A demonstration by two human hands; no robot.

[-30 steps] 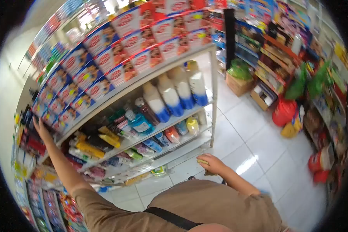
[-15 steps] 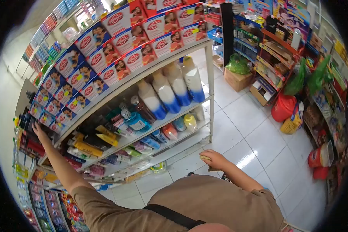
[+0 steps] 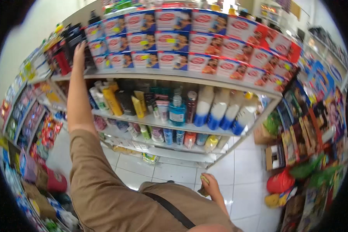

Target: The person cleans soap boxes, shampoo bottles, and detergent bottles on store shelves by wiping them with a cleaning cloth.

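My left hand (image 3: 79,55) reaches up to the left end of the top shelf, fingers stretched out against dark bottles (image 3: 74,38). Right beside it are stacked soap boxes (image 3: 141,40) in white, blue and red. Low in front of my body, my right hand (image 3: 211,186) is closed around a crumpled yellowish-brown cloth (image 3: 203,189), partly hidden by the fingers. Under the boxes, the middle shelf holds a blue mouthwash bottle (image 3: 177,112), yellow bottles (image 3: 111,101) and white-and-blue bottles (image 3: 203,108).
A white shelf unit (image 3: 174,76) spans the front. White floor tiles (image 3: 243,170) run along its right side. A red bucket (image 3: 280,181) and loaded racks (image 3: 297,135) stand at right. More packed shelves (image 3: 25,112) line the left, with a red bin (image 3: 55,178) below.
My view has turned left, so the shelf now faces me more squarely. The left hand stays at the dark bottles, and the right hand keeps the cloth low by my body.
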